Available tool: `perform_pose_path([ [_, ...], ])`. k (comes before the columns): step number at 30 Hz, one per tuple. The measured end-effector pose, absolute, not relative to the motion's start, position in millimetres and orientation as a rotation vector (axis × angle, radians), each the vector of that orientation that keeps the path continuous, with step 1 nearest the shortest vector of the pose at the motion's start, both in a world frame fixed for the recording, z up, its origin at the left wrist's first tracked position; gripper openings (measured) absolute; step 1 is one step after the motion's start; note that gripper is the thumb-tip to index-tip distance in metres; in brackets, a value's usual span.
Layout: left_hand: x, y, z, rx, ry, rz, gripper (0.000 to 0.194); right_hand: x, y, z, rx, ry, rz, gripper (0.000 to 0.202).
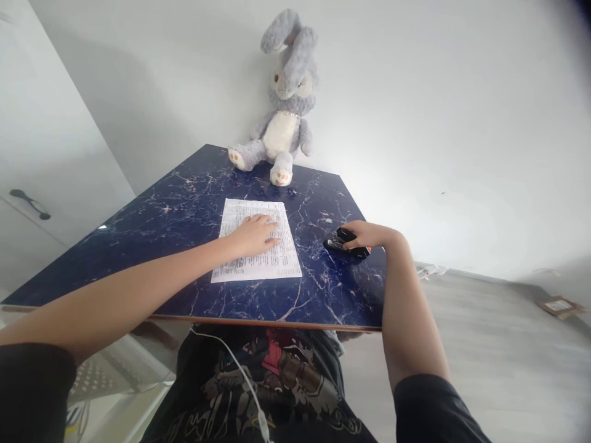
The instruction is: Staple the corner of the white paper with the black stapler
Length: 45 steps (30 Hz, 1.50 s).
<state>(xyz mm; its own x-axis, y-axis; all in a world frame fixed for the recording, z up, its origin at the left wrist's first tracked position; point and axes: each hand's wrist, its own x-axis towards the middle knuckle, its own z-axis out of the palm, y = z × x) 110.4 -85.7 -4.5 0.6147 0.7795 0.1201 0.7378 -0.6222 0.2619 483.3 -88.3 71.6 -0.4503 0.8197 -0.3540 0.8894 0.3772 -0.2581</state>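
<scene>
A sheet of printed paper (289, 261), covered in dense text, lies on the dark blue marbled table. My left hand (256, 234) rests flat on it, fingers spread, covering part of the print. To the right of the paper, my right hand (362, 234) has its fingers wrapped around a black stapler (336, 245) near the table's right edge. The palm hides part of the stapler's body. A small orange patch shows beside that hand, too small to name.
A grey plush rabbit (281, 132) sits at the table's back corner against the white wall. At left is a white cabinet with a dark handle (30, 204). A white cable (240, 369) hangs in front of my shirt. Brown cardboard (559, 306) lies on the floor at right.
</scene>
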Motion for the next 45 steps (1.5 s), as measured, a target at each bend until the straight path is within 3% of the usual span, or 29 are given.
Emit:
perform_pose_path([
  [6, 119, -98, -1, 2.705, 0.908, 0.272, 0.060, 471, -85, 70, 1.790, 2.604, -0.491, 0.025],
  [11, 127, -107, 0, 2.755, 0.750, 0.227, 0.067, 462, -73, 61, 2.228, 2.706, -0.331, 0.017],
  [13, 129, -109, -2, 2.734, 0.759, 0.287, 0.066, 459, -72, 58, 2.431, 2.721, -0.634, 0.021],
  [15, 132, -109, -4, 2.667, 0.755, 0.402, 0.060, 451, -75, 57, 2.503, 2.722, -1.219, 0.028],
  [17, 134, -107, -5, 2.520, 0.765, 0.588, 0.051, 435, -82, 57, 2.345, 2.754, -1.716, 0.034],
  [19, 136, -103, -4, 2.284, 0.804, 0.791, 0.046, 411, -90, 58, 2.038, 2.847, -1.922, 0.036],
  [23, 135, -95, 2, 1.864, 0.785, 1.002, 0.047, 363, -100, 54, 1.560, 2.943, -1.771, 0.030],
  [27, 126, -87, 4, 1.943, 0.843, 0.977, 0.041, 351, -96, 45, 1.504, 2.962, -1.436, 0.030],
  [31, 119, -78, -3, 1.965, 0.930, 1.037, 0.048, 379, -90, 45, 1.212, 2.819, -1.689, 0.047],
  [36, 121, -68, -15, 1.463, 0.860, 1.161, 0.032, 408, -86, 46, 0.891, 2.582, -1.903, 0.064],
  [45, 125, -63, -18, 0.992, 0.899, 1.230, 0.032, 403, -86, 43, 1.030, 2.531, -1.917, 0.061],
])
